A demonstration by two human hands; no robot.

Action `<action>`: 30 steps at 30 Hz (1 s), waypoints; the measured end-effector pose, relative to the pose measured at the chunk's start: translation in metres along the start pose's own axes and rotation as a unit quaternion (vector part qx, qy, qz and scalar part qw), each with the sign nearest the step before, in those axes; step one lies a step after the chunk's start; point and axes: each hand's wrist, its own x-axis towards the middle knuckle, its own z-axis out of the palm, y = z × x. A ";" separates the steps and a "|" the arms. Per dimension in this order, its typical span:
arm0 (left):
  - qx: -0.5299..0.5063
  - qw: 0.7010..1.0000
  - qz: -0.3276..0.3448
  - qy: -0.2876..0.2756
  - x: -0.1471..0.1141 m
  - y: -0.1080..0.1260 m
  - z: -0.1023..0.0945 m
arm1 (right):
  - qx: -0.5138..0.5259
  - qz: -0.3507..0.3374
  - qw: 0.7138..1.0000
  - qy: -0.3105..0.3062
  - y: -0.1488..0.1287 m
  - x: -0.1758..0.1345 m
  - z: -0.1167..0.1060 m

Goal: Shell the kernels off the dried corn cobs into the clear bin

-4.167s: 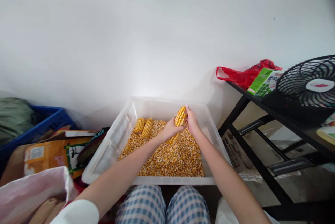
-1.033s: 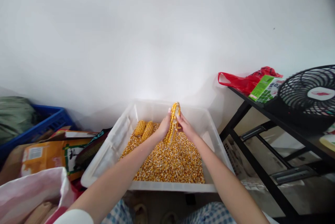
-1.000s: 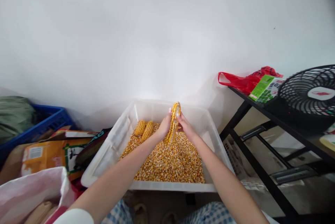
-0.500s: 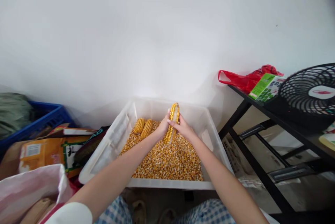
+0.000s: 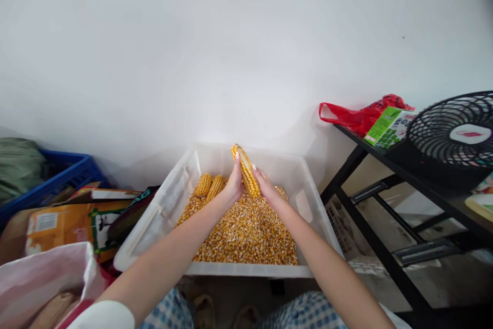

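Note:
Between my two hands is a partly stripped corn cob [image 5: 248, 175], tilted with its top leaning left. A pale bare strip shows near its upper end, and yellow kernels cover much of the rest. My left hand [image 5: 234, 182] grips it from the left, thumb pointing up along the cob. My right hand [image 5: 265, 185] is closed against its right side. Below lies a heap of loose corn kernels [image 5: 246, 242] in a translucent plastic bin [image 5: 154, 221]. Two more cobs, one on the left [image 5: 204, 185] and one beside it [image 5: 215, 188], rest on the kernels at the back left.
At the right a black rack [image 5: 370, 154] carries a red plastic bag [image 5: 358, 118], a green-and-white box [image 5: 387, 129] and a black fan [image 5: 454, 129]. On the left stand a blue crate [image 5: 77, 172], an orange package [image 5: 61, 226] and a white-and-pink bag [image 5: 50, 267]. A white wall rises behind.
The cob has turned in my hands: its top swung left and its bare strip shows less. My left hand has shifted slightly left, and my right hand no longer crosses the cob's front.

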 end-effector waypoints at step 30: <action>0.021 0.972 0.157 0.174 0.005 -0.003 -0.010 | -0.355 -0.007 0.934 0.049 0.016 -0.013 0.015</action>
